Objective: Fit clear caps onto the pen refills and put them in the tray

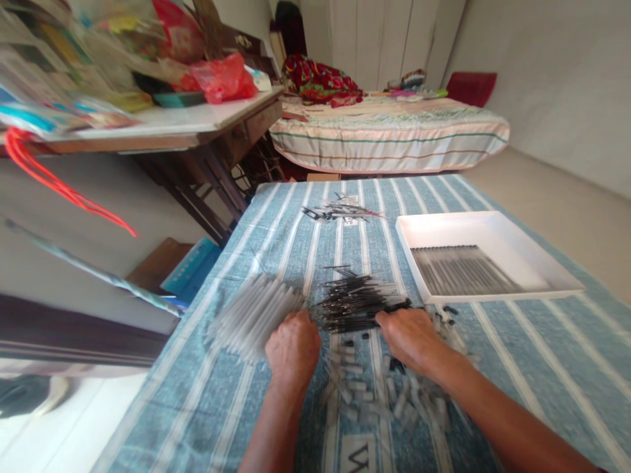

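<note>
My left hand (294,345) is closed in a fist at the right edge of a pile of translucent pen barrels (256,312); whatever its fingers hold is hidden. Beside the right end of a heap of dark pen refills (355,299), my right hand (411,335) has its thumb and fingers pressed together. Its fingertips touch the heap, but I cannot make out what is between them. Small translucent caps (362,396) lie scattered between my forearms. Several little black plugs (397,365) lie among them and near my right hand.
A shallow white box (547,279) at the right holds a row of pens (461,269). Farther back on the striped cloth (296,243) lies a loose bunch of thin dark pieces (340,210). A cluttered side table (192,128) stands at the left, a bed (394,131) behind.
</note>
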`<state>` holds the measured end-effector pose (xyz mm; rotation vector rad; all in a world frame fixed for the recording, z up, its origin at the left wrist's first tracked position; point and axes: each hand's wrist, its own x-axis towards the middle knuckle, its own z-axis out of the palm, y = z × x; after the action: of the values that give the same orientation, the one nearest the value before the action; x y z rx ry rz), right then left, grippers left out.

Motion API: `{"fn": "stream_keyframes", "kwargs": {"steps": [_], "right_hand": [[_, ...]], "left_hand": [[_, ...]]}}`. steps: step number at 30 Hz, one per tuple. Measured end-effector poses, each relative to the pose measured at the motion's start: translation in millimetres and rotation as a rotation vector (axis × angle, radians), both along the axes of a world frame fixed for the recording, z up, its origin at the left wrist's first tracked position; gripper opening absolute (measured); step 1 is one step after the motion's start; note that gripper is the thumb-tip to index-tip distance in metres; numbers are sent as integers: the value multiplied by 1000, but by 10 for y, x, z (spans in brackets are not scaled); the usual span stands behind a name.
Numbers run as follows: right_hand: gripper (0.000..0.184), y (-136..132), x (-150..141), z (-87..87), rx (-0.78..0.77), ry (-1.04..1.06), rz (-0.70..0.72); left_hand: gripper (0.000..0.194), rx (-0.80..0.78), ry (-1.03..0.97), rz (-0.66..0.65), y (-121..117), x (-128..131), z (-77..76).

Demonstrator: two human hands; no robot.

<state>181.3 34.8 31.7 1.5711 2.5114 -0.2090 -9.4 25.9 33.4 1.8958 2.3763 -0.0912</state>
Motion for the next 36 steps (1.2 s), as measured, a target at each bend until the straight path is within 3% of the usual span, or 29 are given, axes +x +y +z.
{"fn": "stream_keyframes", "kwargs": {"steps": [8, 14, 20, 26, 36], "right_hand": [[22, -19, -46, 4, 3, -31, 36], [21, -41, -79, -67, 54, -55, 146], [20, -3, -66, 20, 69, -66, 117], [25, 28, 49, 134, 94, -82, 55], [23, 104, 225, 288, 208, -94, 2]], "left_hand": [[23, 98, 34, -84, -52, 33, 10], [20, 159, -75, -78, -39, 41, -3], [12, 364, -404, -74, -24, -4, -95], [23, 380, -853, -116, -23, -17, -112], [17, 261, -1023, -242, -55, 26, -49]]}}
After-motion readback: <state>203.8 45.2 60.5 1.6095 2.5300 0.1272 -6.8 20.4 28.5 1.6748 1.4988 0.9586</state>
